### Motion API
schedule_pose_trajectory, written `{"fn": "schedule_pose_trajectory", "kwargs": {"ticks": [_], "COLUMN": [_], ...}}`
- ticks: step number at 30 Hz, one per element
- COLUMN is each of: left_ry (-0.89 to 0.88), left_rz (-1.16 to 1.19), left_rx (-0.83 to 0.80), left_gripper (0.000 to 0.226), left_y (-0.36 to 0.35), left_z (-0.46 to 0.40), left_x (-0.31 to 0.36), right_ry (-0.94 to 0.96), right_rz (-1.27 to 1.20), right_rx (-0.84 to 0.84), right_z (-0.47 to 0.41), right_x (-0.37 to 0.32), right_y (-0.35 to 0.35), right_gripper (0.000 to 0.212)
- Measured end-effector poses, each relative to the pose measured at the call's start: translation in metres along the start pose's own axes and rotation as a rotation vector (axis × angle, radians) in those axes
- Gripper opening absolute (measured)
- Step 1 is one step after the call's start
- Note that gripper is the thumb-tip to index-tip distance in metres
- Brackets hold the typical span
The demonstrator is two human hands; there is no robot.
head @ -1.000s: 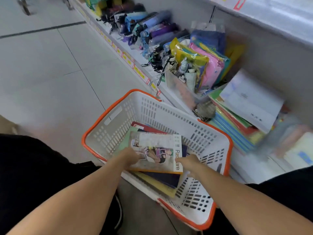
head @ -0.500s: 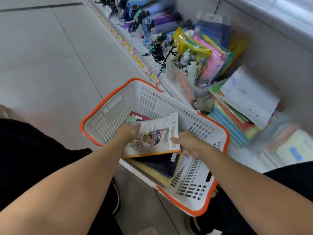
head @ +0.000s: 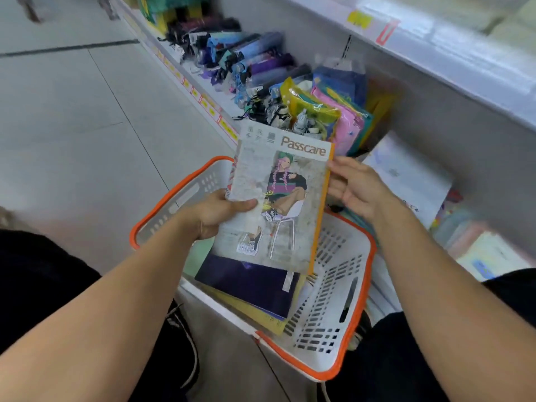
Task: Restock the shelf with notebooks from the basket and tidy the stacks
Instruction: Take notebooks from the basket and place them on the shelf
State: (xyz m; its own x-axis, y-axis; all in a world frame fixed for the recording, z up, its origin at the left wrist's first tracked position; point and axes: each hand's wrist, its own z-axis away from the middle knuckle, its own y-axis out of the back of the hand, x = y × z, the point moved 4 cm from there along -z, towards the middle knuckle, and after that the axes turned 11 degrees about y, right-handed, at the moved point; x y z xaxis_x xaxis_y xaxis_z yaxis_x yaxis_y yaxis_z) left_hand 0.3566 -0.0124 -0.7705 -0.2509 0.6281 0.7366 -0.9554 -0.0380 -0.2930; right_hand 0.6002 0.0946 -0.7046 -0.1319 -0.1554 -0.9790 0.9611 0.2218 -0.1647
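The left hand (head: 216, 213) pinches a glossy, rectangular Passcare notebook (head: 278, 204) at its left edge, thumb flat on the cover, holding it above the slotted white plastic basket (head: 333, 323) with its orange rim. The right hand (head: 355, 188), fingers (head: 336, 185) loosely spread, touches the notebook's orange spine. A dark purple notebook (head: 249, 282) lies flat in the basket.

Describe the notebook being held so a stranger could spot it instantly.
Look above the orange-rimmed white basket. The left hand grips a notebook by its left edge. Unlike the plain dark one lying below, it reads "Passcare" over a seated cartoon figure.
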Motion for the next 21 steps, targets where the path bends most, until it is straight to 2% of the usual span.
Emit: {"fn": "schedule_pose_trajectory", "kwargs": {"ticks": [2,3,5,6,7,8,9,10,12,15,18,21], "left_ry": [-0.061,-0.088,-0.142,-0.166,-0.184,-0.197,-0.206,-0.211,-0.223,-0.246,-0.252,-0.219], "left_rz": [0.083,0.112,0.165,0.183,0.187,0.185,0.184,0.184,0.155,0.037,-0.075,-0.147], "left_rx": [0.153,0.241,0.432,0.519,0.59,0.638,0.667,0.682,0.718,0.806,0.867,0.912], "left_gripper": [0.022,0.022,0.027,0.029,0.027,0.025,0.024,0.024,0.022,0.017,0.025,0.028], "left_y": [0.015,0.024,0.042,0.05,0.057,0.063,0.069,0.073,0.079,0.085,0.089,0.091], "left_z": [0.0,0.001,0.005,0.007,0.009,0.01,0.011,0.011,0.012,0.015,0.019,0.02], "left_x": [-0.007,-0.011,-0.02,-0.024,-0.027,-0.03,-0.033,-0.035,-0.037,-0.032,-0.03,-0.034], "right_ry": [-0.21,-0.319,-0.444,-0.446,-0.456,-0.508,-0.572,-0.637,-0.732,-0.698,-0.568,-0.526], "right_rz": [-0.07,-0.016,0.364,0.609,0.762,0.799,0.772,0.734,0.697,0.734,0.861,0.993], "right_rx": [-0.08,-0.126,-0.123,-0.104,-0.09,-0.074,-0.054,-0.04,-0.003,0.063,0.095,-0.008], "right_z": [0.01,0.022,0.046,0.056,0.066,0.073,0.079,0.083,0.082,0.074,0.057,0.041], "right_x": [0.053,0.085,0.152,0.178,0.198,0.214,0.226,0.233,0.239,0.244,0.239,0.236], "right_y": [-0.009,-0.014,-0.011,-0.004,0.002,0.007,0.01,0.012,0.015,0.009,0.002,-0.004], "right_gripper": [0.022,0.027,0.035,0.052,0.078,0.1,0.109,0.106,0.088,0.08,0.101,0.121]}}
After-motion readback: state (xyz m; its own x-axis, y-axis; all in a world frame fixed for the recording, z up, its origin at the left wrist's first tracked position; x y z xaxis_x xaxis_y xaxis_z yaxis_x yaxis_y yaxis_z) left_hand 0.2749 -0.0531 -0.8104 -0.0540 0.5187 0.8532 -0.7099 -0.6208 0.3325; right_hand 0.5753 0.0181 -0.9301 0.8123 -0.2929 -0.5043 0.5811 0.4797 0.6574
